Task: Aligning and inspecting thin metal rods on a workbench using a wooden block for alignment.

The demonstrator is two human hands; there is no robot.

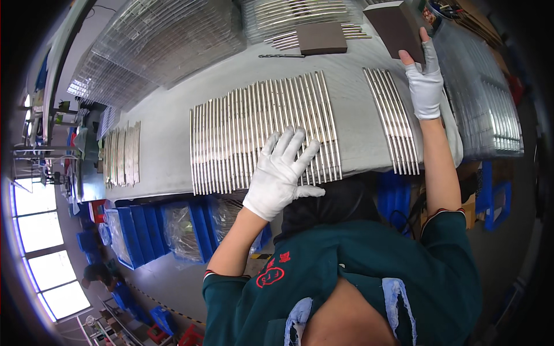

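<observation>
Apparently midway; central rod row [242,135] laid out, left hand [277,176] spread on it, gripping nothing; right hand [425,86] grips dark block [397,30] beyond the row's far right corner; smaller rod group [392,122], right of row, done or waiting, unclear.

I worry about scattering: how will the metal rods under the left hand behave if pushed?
The metal rods look shiny, so they may feel slippery under the gloved left hand. Seemingly round, they could roll. Lying closely side by side, they would probably pass a push along the row.
</observation>
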